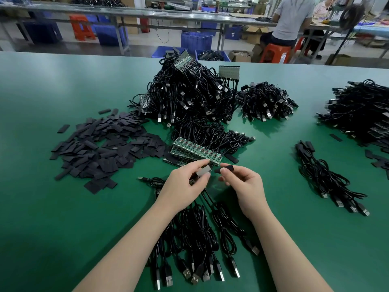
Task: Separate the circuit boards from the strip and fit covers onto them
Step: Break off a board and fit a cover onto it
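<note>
Hands meet just in front of the green circuit board strip (pixel 194 152) on the green table (pixel 52 207). The left hand (pixel 185 184) pinches a small circuit board (pixel 203 171), cables trailing beneath it. The right hand (pixel 245 186), fingers curled, pinches a black cover (pixel 226 167) just beside that board.

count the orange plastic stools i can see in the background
3 show: one stool at far left under the bench, one under the seated person at right, and one partly hidden just right of that. Others may be hidden behind benches.
</note>
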